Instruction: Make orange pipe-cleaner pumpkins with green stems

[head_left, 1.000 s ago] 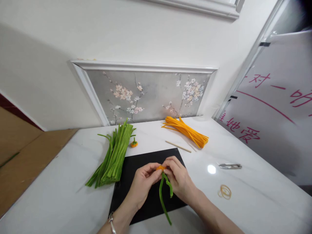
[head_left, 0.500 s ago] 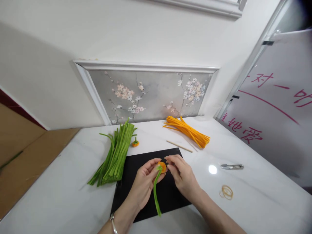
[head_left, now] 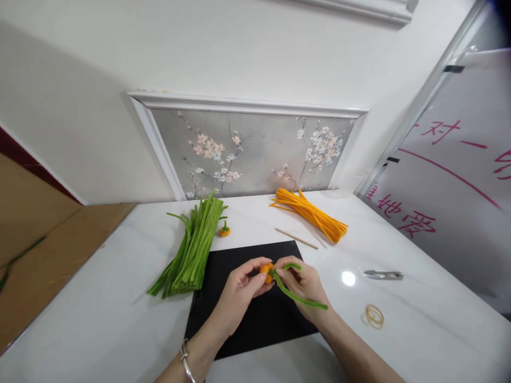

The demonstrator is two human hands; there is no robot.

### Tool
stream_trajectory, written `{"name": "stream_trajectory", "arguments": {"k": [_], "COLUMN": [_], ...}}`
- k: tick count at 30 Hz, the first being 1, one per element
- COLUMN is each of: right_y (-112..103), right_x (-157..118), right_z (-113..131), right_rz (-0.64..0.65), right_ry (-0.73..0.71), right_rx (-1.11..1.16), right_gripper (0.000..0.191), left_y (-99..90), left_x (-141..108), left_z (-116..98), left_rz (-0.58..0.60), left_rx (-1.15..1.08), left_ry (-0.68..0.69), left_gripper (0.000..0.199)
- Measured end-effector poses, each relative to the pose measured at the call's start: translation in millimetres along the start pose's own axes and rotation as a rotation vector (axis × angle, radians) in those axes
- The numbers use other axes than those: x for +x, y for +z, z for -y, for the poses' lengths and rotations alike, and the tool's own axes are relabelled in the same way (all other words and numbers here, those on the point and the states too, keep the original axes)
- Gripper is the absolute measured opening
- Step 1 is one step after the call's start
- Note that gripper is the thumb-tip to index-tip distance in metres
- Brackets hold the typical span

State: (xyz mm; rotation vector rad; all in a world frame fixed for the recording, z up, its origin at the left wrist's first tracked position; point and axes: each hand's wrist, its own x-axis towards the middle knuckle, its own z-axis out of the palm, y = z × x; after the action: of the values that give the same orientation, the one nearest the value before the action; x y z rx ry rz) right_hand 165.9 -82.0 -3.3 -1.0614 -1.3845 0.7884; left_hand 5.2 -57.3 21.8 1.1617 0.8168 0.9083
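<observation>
Over the black mat [head_left: 235, 330], my left hand [head_left: 241, 290] pinches a small orange pumpkin made of pipe cleaner [head_left: 266, 273] between thumb and fingers. From its right side comes a green pipe cleaner [head_left: 299, 299], one long end curving down to the right and a shorter end looping above. My right hand [head_left: 301, 282] is closed on this green piece close to the pumpkin; its fingertips are partly hidden. A finished-looking orange piece with a green stem [head_left: 224, 230] stands on the table beyond the mat.
A bundle of green pipe cleaners [head_left: 195, 250] lies left of the mat, an orange bundle [head_left: 313, 213] at the back right. Nearby are a thin wooden stick [head_left: 296, 238], thread snips [head_left: 383, 275] and yellowish rubber bands [head_left: 374, 317]. Cardboard [head_left: 80, 234] borders the left.
The pumpkin has turned, so its green end points right instead of hanging toward me. My right hand, earlier beside the pumpkin, now grips the green pipe cleaner. The view shifted slightly.
</observation>
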Motion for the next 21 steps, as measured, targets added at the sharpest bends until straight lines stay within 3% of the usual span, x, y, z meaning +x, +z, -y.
{"name": "stream_trajectory", "arguments": {"k": [5, 8, 12, 21], "right_y": [1, 3, 3, 3], "right_x": [-1, -2, -1, 0], "right_z": [0, -3, -1, 5], "right_rz": [-0.014, 0.003, 0.034, -0.006], "right_ry": [0.017, 0.003, -0.025, -0.045], "right_rx": [0.061, 0.028, -0.052, -0.127], "right_gripper": [0.012, 0.011, 0.009, 0.006], "left_y": [-1.8, -0.9, 1.0, 2.0], "left_x": [-4, -5, -7, -6], "left_z": [3, 8, 14, 20], "left_rz": [0.010, -0.045, -0.084, -0.092], "left_rx": [0.538, 0.692, 0.707, 0.634], "left_ry": [0.434, 0.556, 0.584, 0.472], "left_gripper": [0.034, 0.030, 0.028, 0.024]}}
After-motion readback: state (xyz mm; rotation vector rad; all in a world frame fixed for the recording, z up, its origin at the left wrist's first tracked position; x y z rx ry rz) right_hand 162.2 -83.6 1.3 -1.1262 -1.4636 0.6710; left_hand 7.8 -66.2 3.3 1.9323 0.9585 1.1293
